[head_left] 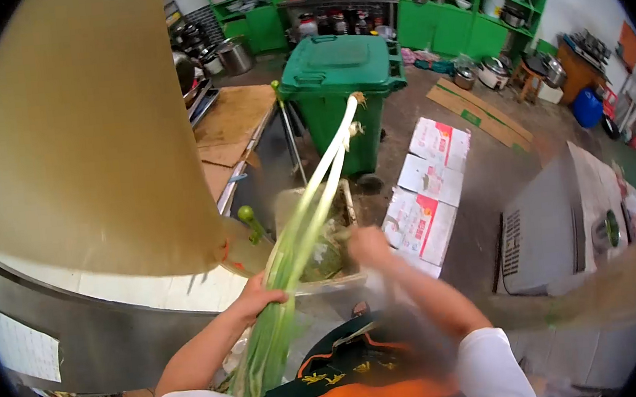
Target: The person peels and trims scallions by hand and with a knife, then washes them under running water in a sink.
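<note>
Two long green onions (pixel 309 199) slant up across the middle, white root ends at the top and green leaves hanging down past the apron. My left hand (pixel 257 300) is closed around their green part. To the right, apart from the stalks, my right hand (pixel 371 248) is curled and blurred by motion. A small pale bit shows at its fingers, too smeared to name. Below the stalks stands a light-rimmed container (pixel 334 283) with green scraps inside, partly hidden by the onions.
A green wheeled bin (pixel 344 70) stands ahead with its lid down. Flattened cartons (pixel 429 176) lie on the floor to the right. A large tan cylindrical surface (pixel 83 144) blocks the left side. Farther back are green shelves (pixel 443 22) with pots.
</note>
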The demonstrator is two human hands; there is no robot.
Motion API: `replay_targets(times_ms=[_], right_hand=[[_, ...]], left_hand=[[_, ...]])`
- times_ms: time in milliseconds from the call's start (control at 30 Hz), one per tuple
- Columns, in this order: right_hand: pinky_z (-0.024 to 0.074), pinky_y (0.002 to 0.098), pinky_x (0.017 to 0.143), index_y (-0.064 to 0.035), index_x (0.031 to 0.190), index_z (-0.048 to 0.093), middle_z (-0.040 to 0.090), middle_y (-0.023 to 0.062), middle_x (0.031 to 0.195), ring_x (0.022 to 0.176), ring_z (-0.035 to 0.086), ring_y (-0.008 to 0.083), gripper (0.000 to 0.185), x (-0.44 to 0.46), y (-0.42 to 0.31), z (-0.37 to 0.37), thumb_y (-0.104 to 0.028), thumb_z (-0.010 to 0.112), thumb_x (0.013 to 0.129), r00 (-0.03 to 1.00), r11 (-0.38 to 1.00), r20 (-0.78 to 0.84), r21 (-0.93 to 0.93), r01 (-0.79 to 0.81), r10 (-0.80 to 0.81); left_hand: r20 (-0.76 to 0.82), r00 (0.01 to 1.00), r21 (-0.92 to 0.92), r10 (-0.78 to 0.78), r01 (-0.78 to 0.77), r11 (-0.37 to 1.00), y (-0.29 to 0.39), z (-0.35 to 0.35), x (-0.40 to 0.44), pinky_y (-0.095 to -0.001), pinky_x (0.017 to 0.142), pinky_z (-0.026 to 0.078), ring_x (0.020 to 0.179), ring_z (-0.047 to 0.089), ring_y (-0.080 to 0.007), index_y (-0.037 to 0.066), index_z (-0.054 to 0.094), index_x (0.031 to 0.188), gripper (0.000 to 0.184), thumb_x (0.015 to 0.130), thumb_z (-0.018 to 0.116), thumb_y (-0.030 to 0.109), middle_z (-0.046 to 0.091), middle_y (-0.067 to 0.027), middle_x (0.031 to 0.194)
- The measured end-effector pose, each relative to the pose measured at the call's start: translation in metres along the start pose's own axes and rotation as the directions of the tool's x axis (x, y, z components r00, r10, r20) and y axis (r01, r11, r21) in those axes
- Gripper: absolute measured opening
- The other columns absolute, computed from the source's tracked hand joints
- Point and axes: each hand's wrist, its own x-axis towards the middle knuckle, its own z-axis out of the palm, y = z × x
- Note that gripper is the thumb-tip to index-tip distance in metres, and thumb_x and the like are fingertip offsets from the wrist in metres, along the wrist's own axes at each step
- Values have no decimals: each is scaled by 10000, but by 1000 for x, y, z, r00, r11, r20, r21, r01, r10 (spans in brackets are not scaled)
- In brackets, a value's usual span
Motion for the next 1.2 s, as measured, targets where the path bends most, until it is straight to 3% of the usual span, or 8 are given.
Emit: replay_targets(times_ms=[167,333,467,533,600,733,900,1200], right_hand=[[464,433,604,-28,803,551,583,198,721,649,577,334,200,125,108,-73,-176,447,717,934,982,-353,-147,-122,63],[434,448,659,-13,860,514,570,229,778,733,546,394,227,250,153,-79,-198,448,748,768,902,-483,310,-299,420],[269,395,964,-18,1291,168,284,224,1268,1176,295,324,810,275,100,38,-473,535,731,973,897,228,435,-78,-26],[371,380,881,-25,1240,266,351,174,1220,1030,431,274,662,226,38,11,-450,474,777,740,440,497,847,-299,-453],[490,293,702,-35,1174,359,473,141,1083,811,548,194,476,177,-21,-45,-325,475,815,355,277,753,569,-774,-554],[477,251,548,11,1101,369,533,103,901,650,557,146,374,159,-26,-55,-132,539,800,435,148,509,758,-635,-743],[465,234,504,33,1063,373,524,110,891,591,557,138,333,178,-17,-83,-55,539,789,503,288,522,833,-472,-689],[465,222,542,38,1058,417,514,87,852,636,552,133,342,180,-7,-84,14,545,742,578,372,582,812,-449,-572]], left_hand=[[-10,995,-26,-103,102,994,-3,-24,-34,-316,678,475,712,581,-192,-11,454,1055,487,589,593,-24,554,-103,876],[-83,978,-358,-192,151,921,2,8,-56,-337,680,481,770,586,-238,-17,410,1094,551,577,600,-24,548,-135,879],[-137,981,-591,-136,30,806,0,48,-38,-404,651,494,710,579,-285,-7,309,1149,660,572,630,0,542,-195,850],[-219,973,-684,-75,-98,723,10,68,-24,-409,626,490,688,576,-292,-2,289,1155,674,569,622,25,542,-204,843],[-215,976,-701,-16,-144,698,19,82,-5,-402,660,486,713,576,-286,-5,312,1150,645,579,609,41,536,-199,858],[-256,966,-723,17,-203,660,30,103,32,-374,615,483,661,576,-286,-23,331,1140,670,544,613,97,542,-226,855],[-472,879,-473,63,-313,824,58,115,63,-269,744,424,889,505,-139,28,418,1119,541,635,659,47,517,-63,1008],[-757,650,-203,74,-341,918,70,139,103,-267,753,419,854,523,-140,28,426,1113,577,597,681,70,547,-70,960]])
